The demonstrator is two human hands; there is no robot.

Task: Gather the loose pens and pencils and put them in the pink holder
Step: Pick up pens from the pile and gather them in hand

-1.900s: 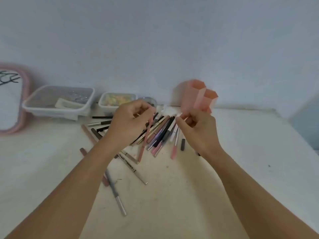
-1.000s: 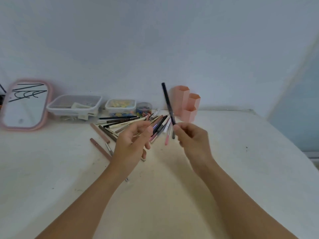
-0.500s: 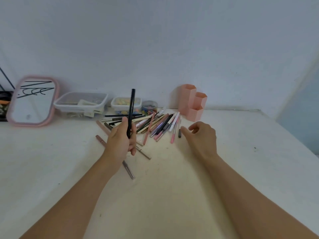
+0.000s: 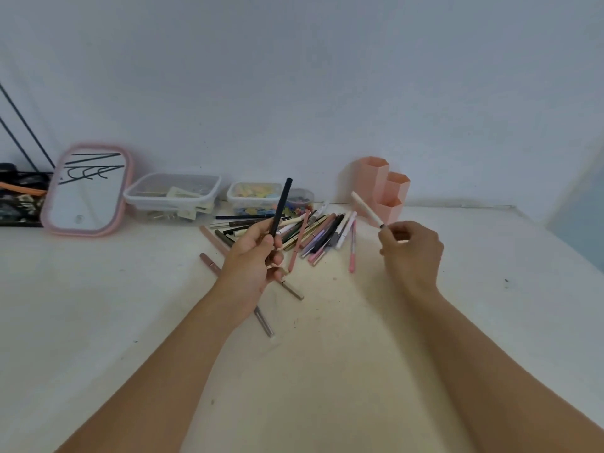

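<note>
Far left, a pink mirror (image 4: 86, 191) leaning by the wall. Next, a clear box (image 4: 171, 196) with small pale bits inside, too blurry to name. Then a smaller clear tub (image 4: 254, 197) full of yellow and blue bits, and a little round pot (image 4: 302, 197) of tiny dark things behind it. In the middle, the left hand (image 4: 251, 259), fingers curled round a black pen (image 4: 280, 209) held upright, tip up. Below and beside it, the pile of pens and pencils (image 4: 313, 233) lying loose on the white table (image 4: 98, 322), a few brown ones apart near the left wrist. Further right, the right hand (image 4: 410, 250), fingertips pinching the low end of a cream pen (image 4: 366, 207), its top end tilted toward the pink holder (image 4: 382, 188). Holder standing by the wall, three cups joined, nothing seen poking out; insides hidden. Best way now, probably: lift the cream pen higher, turn it straight up, hold it over one open cup, then let go gently, not throw. Same for the black pen after. Careful not to bump the holder, likely light and easy to tip.
</note>
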